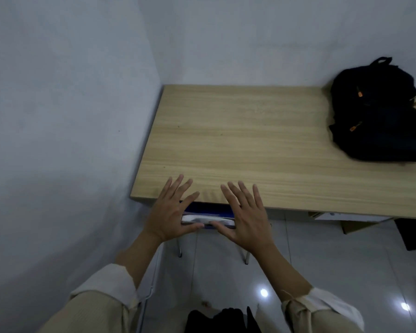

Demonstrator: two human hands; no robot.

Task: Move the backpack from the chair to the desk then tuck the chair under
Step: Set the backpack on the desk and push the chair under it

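A black backpack with orange zipper pulls lies on the far right of the light wooden desk, leaning on the wall. The blue chair stands under the desk's front edge; only its backrest top and two metal legs show. My left hand and my right hand are spread flat with fingers apart, palms at the top of the chair back, one on each end. Neither hand grips anything.
The desk sits in a corner of grey walls. A white drawer unit and a dark box are under the desk's right side. The floor is glossy white tile. A white pipe runs along the left wall.
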